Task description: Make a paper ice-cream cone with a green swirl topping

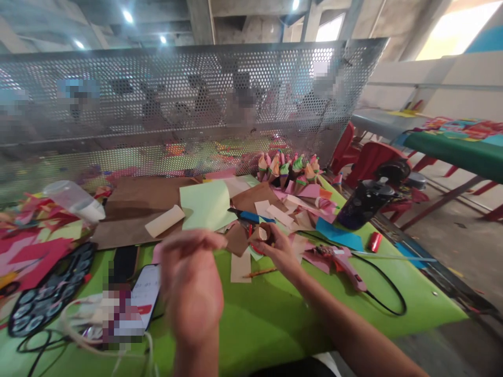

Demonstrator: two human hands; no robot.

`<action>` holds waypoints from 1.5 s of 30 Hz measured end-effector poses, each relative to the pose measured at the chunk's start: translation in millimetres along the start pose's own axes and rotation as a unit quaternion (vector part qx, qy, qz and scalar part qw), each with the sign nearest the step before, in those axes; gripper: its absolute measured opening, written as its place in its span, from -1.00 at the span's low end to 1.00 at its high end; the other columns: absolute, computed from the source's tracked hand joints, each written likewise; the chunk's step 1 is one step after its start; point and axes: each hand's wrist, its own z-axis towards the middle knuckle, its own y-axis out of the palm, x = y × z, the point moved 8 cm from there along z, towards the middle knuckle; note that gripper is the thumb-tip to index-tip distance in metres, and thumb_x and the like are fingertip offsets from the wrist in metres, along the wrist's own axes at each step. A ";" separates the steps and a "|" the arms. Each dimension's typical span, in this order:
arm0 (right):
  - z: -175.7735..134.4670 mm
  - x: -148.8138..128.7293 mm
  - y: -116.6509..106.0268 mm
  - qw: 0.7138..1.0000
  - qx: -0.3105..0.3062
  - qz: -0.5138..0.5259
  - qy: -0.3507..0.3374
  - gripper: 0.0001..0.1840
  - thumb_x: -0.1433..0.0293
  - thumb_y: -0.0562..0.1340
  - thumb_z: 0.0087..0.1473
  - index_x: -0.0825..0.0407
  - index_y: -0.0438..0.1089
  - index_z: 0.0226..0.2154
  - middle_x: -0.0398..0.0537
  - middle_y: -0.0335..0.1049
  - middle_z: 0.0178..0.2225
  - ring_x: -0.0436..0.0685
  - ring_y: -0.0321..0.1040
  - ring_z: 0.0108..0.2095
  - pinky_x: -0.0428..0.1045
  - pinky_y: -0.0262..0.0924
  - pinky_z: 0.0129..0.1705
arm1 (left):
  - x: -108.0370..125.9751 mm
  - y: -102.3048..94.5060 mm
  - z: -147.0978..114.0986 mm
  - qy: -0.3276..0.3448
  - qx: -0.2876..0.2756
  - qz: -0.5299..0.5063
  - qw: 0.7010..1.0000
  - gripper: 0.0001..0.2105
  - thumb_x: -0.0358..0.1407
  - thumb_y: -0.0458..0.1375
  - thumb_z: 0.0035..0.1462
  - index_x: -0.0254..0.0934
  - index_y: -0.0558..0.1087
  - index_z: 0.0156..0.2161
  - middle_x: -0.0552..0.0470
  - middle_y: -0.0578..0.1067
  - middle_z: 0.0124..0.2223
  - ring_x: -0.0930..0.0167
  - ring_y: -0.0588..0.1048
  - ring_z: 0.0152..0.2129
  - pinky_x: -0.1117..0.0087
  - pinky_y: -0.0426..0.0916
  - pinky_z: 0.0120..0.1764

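Note:
My right hand [280, 243] grips a small rolled brown paper cone [262, 233] between thumb and fingers, its pale opening turned toward me. Raised over the green tabletop, my left hand [192, 283] is blurred by motion; its fingers stretch to the right with nothing visible in them. Under and beside the cone lie brown paper pieces [237, 240], a pencil [260, 273] and a blue-and-black cutter-like tool [251, 215]. To the right of my right hand rests a pink glue gun [346, 264] with its black cord.
Finished paper ice-cream cones [288, 166] stand at the back by a perforated metal screen [165, 104]. A dark bottle [365, 204] stands at the right edge. Phones [143, 293], a white cable, pink paper scraps [39, 259] and a clear plastic cup [74, 201] occupy the left.

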 end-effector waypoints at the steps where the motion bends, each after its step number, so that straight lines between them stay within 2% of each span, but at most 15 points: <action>1: 0.0 -0.2 -0.9 1.000 0.003 -0.009 -0.003 -0.63 0.22 0.39 -0.06 0.02 0.38 -0.21 -0.18 0.32 -0.37 0.05 0.23 -0.38 -0.07 0.14 -0.34 | -18.0 4.7 3.1 -0.028 -0.026 0.013 0.999 -0.79 -0.15 0.26 0.19 -0.18 0.53 -0.12 0.04 0.56 -0.21 0.42 0.54 -0.26 0.37 0.47 -0.12; 3: -0.2 -1.6 -3.1 0.999 0.010 -0.036 -0.018 -0.65 0.22 0.38 -0.03 0.02 0.39 -0.20 -0.16 0.34 -0.35 0.07 0.25 -0.36 -0.07 0.15 -0.33 | -67.9 14.4 3.8 -0.134 -0.109 0.061 0.983 -0.67 -0.13 0.28 0.17 -0.19 0.49 0.00 -0.04 0.57 -0.07 0.35 0.53 -0.10 0.32 0.43 -0.01; 6: -1.1 -5.9 -5.7 0.994 0.016 -0.092 -0.058 -0.68 0.23 0.36 0.01 0.01 0.42 -0.19 -0.12 0.38 -0.31 0.09 0.29 -0.34 -0.06 0.17 -0.33 | -134.2 15.8 -10.9 -0.271 -0.212 0.112 0.932 -0.43 -0.07 0.33 0.11 -0.18 0.37 0.18 -0.16 0.45 0.18 0.21 0.39 0.19 0.19 0.27 0.23; 8: -1.8 -8.6 -6.2 0.987 0.017 -0.132 -0.088 -0.70 0.25 0.35 0.03 0.01 0.43 -0.17 -0.09 0.40 -0.28 0.11 0.32 -0.32 -0.05 0.18 -0.34 | -159.5 14.1 -25.7 -0.329 -0.258 0.102 0.903 -0.30 -0.03 0.34 0.07 -0.20 0.28 0.27 -0.21 0.40 0.23 0.16 0.37 0.21 0.15 0.28 0.24; 10: -2.7 -10.7 -5.7 0.978 0.017 -0.174 -0.117 -0.70 0.29 0.35 0.01 0.00 0.43 -0.16 -0.06 0.42 -0.26 0.15 0.35 -0.29 -0.03 0.22 -0.32 | -170.1 14.6 -38.8 -0.358 -0.292 0.077 0.884 -0.27 -0.02 0.33 0.07 -0.18 0.25 0.30 -0.19 0.41 0.22 0.16 0.39 0.19 0.14 0.29 0.24; 15: -5.5 -13.2 -2.7 0.958 0.021 -0.241 -0.154 -0.66 0.40 0.31 -0.01 -0.01 0.41 -0.11 -0.02 0.45 -0.22 0.20 0.39 -0.25 0.04 0.30 -0.22 | -173.1 14.0 -44.8 -0.333 -0.299 0.100 0.889 -0.48 -0.13 0.27 0.13 -0.15 0.40 0.20 -0.07 0.48 0.17 0.19 0.42 0.14 0.15 0.28 0.25; 18: -7.6 -17.3 -3.4 0.960 0.029 -0.231 -0.156 -0.50 0.43 0.31 0.00 -0.03 0.35 0.04 -0.03 0.43 -0.17 0.10 0.35 -0.37 0.01 0.32 -0.32 | -178.4 9.7 -41.4 -0.330 -0.274 0.107 0.897 -0.59 -0.21 0.20 0.14 -0.19 0.45 0.11 -0.06 0.52 0.09 0.21 0.45 0.09 0.17 0.33 0.19; 20: -9.4 -22.2 -3.3 0.958 0.029 -0.232 -0.166 -0.46 0.47 0.30 -0.01 -0.05 0.34 0.07 -0.06 0.39 -0.17 0.03 0.29 -0.45 -0.03 0.32 -0.37 | -180.7 6.2 -38.5 -0.322 -0.258 0.110 0.904 -0.63 -0.23 0.17 0.14 -0.21 0.46 0.06 -0.05 0.53 0.04 0.23 0.46 0.04 0.20 0.36 0.15; 24: -12.5 -29.2 1.9 0.945 0.000 -0.254 -0.205 -0.52 0.55 0.26 -0.02 -0.10 0.43 -0.01 -0.04 0.36 -0.13 0.07 0.38 -0.34 -0.03 0.38 -0.33 | -177.7 5.4 -34.7 -0.291 -0.257 0.115 0.914 -0.62 -0.26 0.21 0.07 -0.24 0.45 0.02 -0.06 0.52 0.01 0.25 0.46 -0.01 0.23 0.37 0.11; 29: -12.3 -23.7 6.6 0.927 -0.014 -0.303 -0.220 -0.42 0.61 0.23 -0.08 -0.11 0.47 0.01 0.02 0.34 -0.09 0.19 0.43 -0.10 0.03 0.44 -0.16 | -173.2 7.5 -33.3 -0.264 -0.264 0.138 0.917 -0.65 -0.31 0.23 0.02 -0.24 0.44 -0.03 -0.04 0.51 -0.04 0.26 0.46 -0.03 0.24 0.36 0.11; 33: -11.3 -17.3 8.3 0.926 -0.026 -0.322 -0.198 -0.38 0.64 0.21 -0.11 -0.09 0.47 0.02 0.03 0.35 -0.10 0.20 0.44 -0.14 0.02 0.43 -0.21 | -172.9 8.2 -33.2 -0.245 -0.270 0.167 0.916 -0.71 -0.28 0.24 0.05 -0.24 0.44 -0.08 -0.01 0.51 -0.11 0.27 0.46 -0.07 0.25 0.37 0.08; 38: -12.5 -19.3 6.8 0.932 -0.018 -0.306 -0.195 -0.33 0.64 0.20 -0.10 -0.13 0.44 0.08 0.02 0.35 -0.08 0.22 0.43 -0.08 0.06 0.44 -0.10 | -177.6 4.2 -33.0 -0.257 -0.250 0.180 0.916 -0.73 -0.28 0.25 0.03 -0.24 0.43 -0.12 0.00 0.51 -0.15 0.27 0.46 -0.11 0.26 0.39 0.02; 45: -11.9 -17.1 9.1 0.928 -0.035 -0.319 -0.191 -0.41 0.62 0.21 -0.07 -0.09 0.47 0.03 0.02 0.37 -0.11 0.20 0.45 -0.14 0.05 0.43 -0.14 | -177.1 5.4 -32.7 -0.260 -0.255 0.174 0.915 -0.78 -0.32 0.22 0.02 -0.24 0.44 -0.16 0.05 0.48 -0.22 0.31 0.44 -0.17 0.31 0.38 -0.03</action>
